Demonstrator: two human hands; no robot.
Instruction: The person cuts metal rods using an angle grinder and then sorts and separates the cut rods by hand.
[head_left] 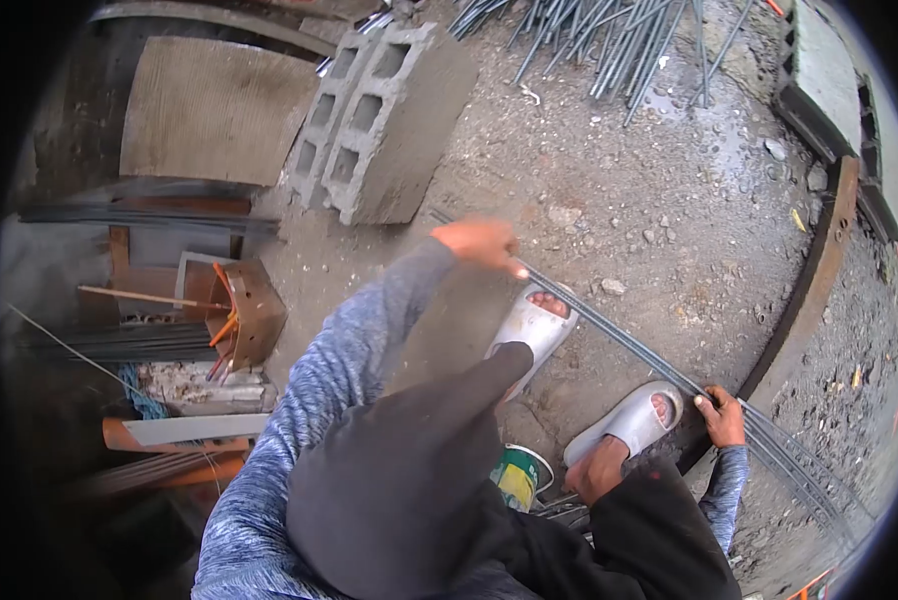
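Note:
A bundle of thin grey metal rods [619,332] runs slantwise in front of my feet, from the upper left down to the lower right. Near its upper left end, my left hand [481,245] is closed around the rods, slightly blurred. Farther down the bundle, my right hand [721,416] grips it with the thumb on top. Beyond my right hand the rods fan out and blur toward the lower right edge. Two light sandals [637,420] are on my feet, just below the bundle.
Hollow concrete blocks [409,150] stand at the upper left, beside a wooden board [209,110]. Many loose rods [629,45] lie at the top. A curved rusty metal strip [804,290] crosses the right side. A green and yellow bucket [517,478] sits between my legs.

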